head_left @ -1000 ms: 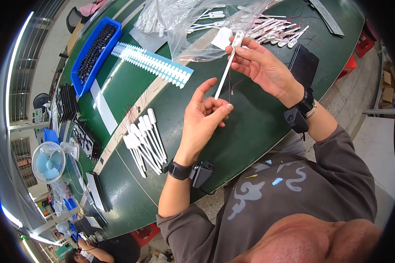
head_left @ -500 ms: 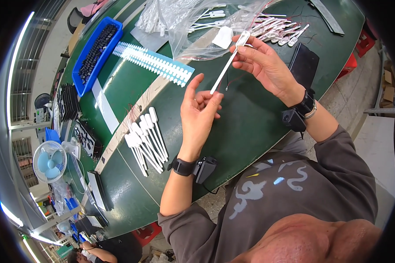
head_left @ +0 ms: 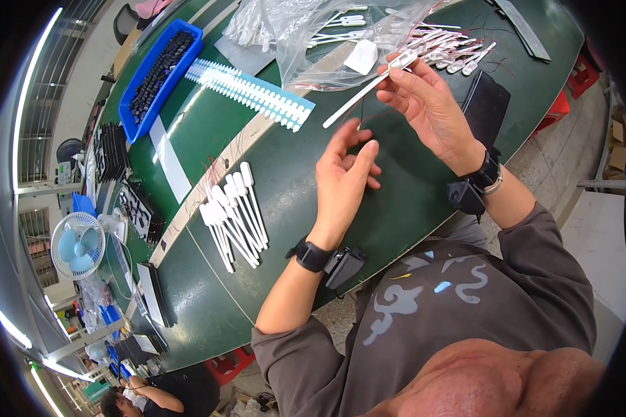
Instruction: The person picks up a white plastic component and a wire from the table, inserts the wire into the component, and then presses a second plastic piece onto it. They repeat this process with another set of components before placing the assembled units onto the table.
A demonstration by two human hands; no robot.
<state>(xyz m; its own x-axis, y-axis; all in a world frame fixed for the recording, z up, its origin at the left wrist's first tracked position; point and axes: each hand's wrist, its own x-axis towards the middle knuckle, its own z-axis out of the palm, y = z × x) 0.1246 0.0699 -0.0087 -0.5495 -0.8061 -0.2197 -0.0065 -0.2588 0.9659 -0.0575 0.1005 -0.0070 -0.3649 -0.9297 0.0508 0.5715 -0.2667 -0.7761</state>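
My right hand (head_left: pixel 431 104) pinches a slim white plastic stick (head_left: pixel 358 103) by its wider, hollowed, spoon-like end. The stick's narrow tip slants down to the left over the green table. A thin wire hangs below it, close to the fingertips of my left hand (head_left: pixel 344 177). That hand is open, fingers slightly curled and a little blurred, and apart from the stick; whether it touches the wire I cannot tell. Left of it lies a fanned pile of similar white sticks (head_left: pixel 233 215). More white sticks with red wires (head_left: pixel 448 48) are heaped beyond my right hand.
A clear plastic bag (head_left: pixel 299 42) and a white pad (head_left: pixel 362 57) lie at the back. Further left are a light-blue sheet of white stickers (head_left: pixel 257 94) and a blue bin (head_left: pixel 135 125) of black parts. A black flat case (head_left: pixel 485 104) lies right; a fan (head_left: pixel 78 243) stands far left.
The stick's narrow tip has swung up and left, away from my left hand. My left hand has let go of it and shifted right. My right hand still holds the wide end.
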